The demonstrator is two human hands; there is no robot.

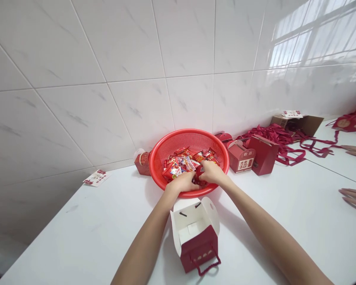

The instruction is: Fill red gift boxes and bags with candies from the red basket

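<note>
Together, left hand (182, 182) and right hand (210, 172) amid candies (172, 168) near 囍-marked box (239, 159)

Basket (192, 138) on the surface (86, 233), beside the wall (190, 101)
Packets (172, 168) lie in the basket; before it, a carton (200, 249); left, a box (142, 163), then a card (97, 178); right, more boxes (241, 158), then ribbons (273, 134).

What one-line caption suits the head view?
Two hands reach into a red basket of wrapped sweets behind an open box.
</note>
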